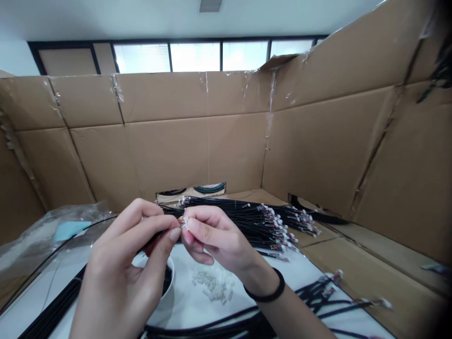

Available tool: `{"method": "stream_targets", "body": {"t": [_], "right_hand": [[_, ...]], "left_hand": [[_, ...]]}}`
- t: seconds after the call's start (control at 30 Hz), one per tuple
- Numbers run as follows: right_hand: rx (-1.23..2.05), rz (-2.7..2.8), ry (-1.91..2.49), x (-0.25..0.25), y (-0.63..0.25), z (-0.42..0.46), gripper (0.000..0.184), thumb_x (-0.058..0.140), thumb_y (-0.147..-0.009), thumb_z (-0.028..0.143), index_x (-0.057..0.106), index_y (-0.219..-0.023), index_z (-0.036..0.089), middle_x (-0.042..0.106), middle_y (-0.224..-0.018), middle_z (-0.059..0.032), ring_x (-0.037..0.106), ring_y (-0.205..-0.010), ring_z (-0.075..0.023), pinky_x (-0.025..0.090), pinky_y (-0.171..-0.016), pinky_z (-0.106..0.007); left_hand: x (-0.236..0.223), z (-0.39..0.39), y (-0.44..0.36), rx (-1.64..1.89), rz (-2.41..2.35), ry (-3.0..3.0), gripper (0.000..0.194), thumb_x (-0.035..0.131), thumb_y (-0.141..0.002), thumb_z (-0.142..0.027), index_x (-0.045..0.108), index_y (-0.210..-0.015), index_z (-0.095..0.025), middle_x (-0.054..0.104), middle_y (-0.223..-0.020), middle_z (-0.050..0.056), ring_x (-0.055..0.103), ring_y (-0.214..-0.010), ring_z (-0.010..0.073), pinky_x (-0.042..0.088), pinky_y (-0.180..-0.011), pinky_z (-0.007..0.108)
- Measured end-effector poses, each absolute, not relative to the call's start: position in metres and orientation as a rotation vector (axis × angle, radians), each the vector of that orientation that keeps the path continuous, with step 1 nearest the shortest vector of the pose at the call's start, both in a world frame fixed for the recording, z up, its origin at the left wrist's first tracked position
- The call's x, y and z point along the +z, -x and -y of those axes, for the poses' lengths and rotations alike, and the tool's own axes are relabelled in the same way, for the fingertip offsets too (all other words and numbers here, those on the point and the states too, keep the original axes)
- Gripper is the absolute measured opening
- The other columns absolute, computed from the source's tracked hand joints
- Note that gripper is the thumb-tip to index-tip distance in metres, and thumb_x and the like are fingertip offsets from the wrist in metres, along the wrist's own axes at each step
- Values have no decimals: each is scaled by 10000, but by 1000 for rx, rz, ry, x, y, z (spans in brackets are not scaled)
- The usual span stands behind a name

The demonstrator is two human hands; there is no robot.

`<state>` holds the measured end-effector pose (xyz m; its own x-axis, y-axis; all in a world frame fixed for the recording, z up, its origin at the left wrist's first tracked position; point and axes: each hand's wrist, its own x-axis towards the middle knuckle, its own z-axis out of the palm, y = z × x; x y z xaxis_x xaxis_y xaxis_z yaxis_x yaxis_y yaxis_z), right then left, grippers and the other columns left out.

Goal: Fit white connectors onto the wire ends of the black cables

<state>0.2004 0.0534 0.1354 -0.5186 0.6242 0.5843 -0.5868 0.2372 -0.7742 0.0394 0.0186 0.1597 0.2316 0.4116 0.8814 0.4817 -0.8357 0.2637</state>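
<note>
My left hand (123, 263) pinches the end of a black cable, close to where thin coloured wires come out of it. Facing it, my right hand (219, 238) holds a small white connector (185, 222) between thumb and fingertips, at the ends of those wires. The fingertips of both hands nearly meet. Whether the wires sit fully inside the connector is too small to tell. Below the hands lies a loose pile of small white connector housings (213, 282). A white bowl (170, 287) stands partly hidden behind my left hand, with something dark in it.
Behind my hands lies a large bundle of black cables (233, 221) with white connectors at their ends. More cables lie at front right (318, 301) and front left (52, 306). A clear plastic bag (38, 235) rests at left. Cardboard walls (169, 141) surround the white work surface (187, 306).
</note>
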Motion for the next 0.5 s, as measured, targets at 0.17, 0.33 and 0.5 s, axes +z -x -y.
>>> {"method": "stream_targets", "body": {"t": [0.17,0.33,0.5], "right_hand": [[1476,1599,45,136,-202,-54,286,608,-954,307,582,-725,138,446,-561,68,378,-396,-35,296,-381,-182],[1421,1650,119,139,-202,-50,294,611,-953,317,574,-718,146,457,-559,62,392,-412,-43,283,-384,-187],[1366,1699,149,140,-202,-48,292,578,-968,313,566,-726,151,465,-603,53,395,-426,-38,274,-389,-189]], "left_hand": [[162,-16,-33,-1602,948,2468,128,645,-875,-156,649,-791,-253,568,-793,-20,547,-683,107,429,-542,204],[164,-10,-30,-1597,988,2511,166,646,-870,-190,609,-716,-240,566,-728,-22,533,-625,121,414,-500,230],[164,-8,-29,-1582,1017,2517,164,636,-874,-205,603,-717,-239,562,-690,-26,531,-582,120,405,-463,226]]}}
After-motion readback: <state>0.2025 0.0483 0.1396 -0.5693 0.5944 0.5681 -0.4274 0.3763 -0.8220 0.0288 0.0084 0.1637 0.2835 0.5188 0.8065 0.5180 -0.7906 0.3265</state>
